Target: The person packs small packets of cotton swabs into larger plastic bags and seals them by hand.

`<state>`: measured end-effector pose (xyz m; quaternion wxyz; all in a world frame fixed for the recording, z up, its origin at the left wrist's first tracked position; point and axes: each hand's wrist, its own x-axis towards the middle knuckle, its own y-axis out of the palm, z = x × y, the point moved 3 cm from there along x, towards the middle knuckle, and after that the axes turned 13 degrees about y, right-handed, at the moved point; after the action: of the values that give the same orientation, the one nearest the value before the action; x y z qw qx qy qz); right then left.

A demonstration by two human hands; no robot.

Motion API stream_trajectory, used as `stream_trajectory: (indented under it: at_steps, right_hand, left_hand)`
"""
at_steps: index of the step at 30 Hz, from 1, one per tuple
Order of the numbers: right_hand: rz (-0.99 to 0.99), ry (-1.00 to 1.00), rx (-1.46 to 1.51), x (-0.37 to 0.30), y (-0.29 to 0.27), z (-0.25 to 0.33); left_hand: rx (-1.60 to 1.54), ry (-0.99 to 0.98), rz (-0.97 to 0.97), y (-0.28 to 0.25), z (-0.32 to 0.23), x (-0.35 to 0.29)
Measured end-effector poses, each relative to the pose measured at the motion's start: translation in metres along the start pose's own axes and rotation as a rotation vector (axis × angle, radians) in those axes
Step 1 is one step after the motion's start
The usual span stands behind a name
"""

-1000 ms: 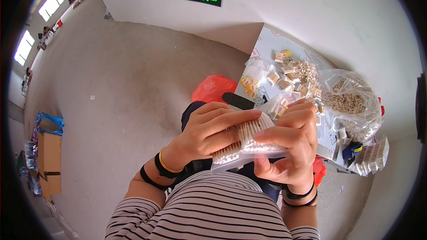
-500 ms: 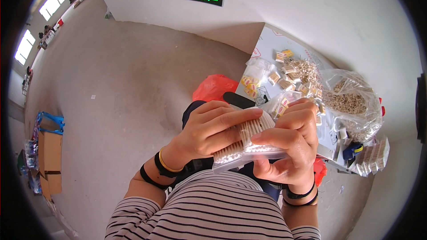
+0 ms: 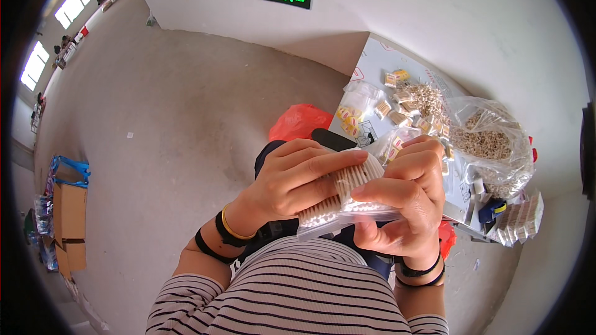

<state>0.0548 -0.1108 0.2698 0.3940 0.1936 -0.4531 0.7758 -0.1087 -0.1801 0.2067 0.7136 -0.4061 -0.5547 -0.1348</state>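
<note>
Between my two hands, above my lap, is a clear plastic bag of cotton swabs (image 3: 347,190), tilted, its white tips toward me. My left hand (image 3: 292,177) is closed over the bag's left side, fingers stretched across the swab sticks. On the right side, my right hand (image 3: 406,195) grips the bag, index finger curled against the sticks and thumb near the bag's lower edge (image 3: 316,231). The swabs lie in two rows side by side. My fingers hide part of the bag.
At right, a table (image 3: 382,56) holds small swab bundles (image 3: 403,118), a pile of loose swabs (image 3: 428,96), a big clear bag of swabs (image 3: 484,136) and packed swabs (image 3: 520,218). A red plastic bag (image 3: 301,121) lies beside it. Cardboard boxes (image 3: 70,211) stand far left.
</note>
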Motion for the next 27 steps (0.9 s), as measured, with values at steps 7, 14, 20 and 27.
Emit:
stream_trajectory:
  at_steps: [7, 14, 20, 27]
  right_hand:
    - [-0.006, -0.003, 0.001, 0.0003, -0.0011, -0.0002]
    - [-0.044, 0.048, -0.015, 0.0000, -0.0010, -0.0056]
    - [-0.038, 0.150, 0.017, -0.0013, -0.0020, -0.0068]
    - [-0.003, 0.170, 0.091, -0.0031, -0.0011, -0.0032]
  left_hand:
    - [0.004, -0.013, -0.013, 0.0005, -0.0008, 0.0020]
    - [-0.048, -0.018, 0.003, 0.0030, -0.0026, 0.0020]
    - [-0.077, -0.036, 0.010, 0.0060, -0.0060, -0.0027]
    - [-0.058, -0.051, 0.004, 0.0044, -0.0096, -0.0027]
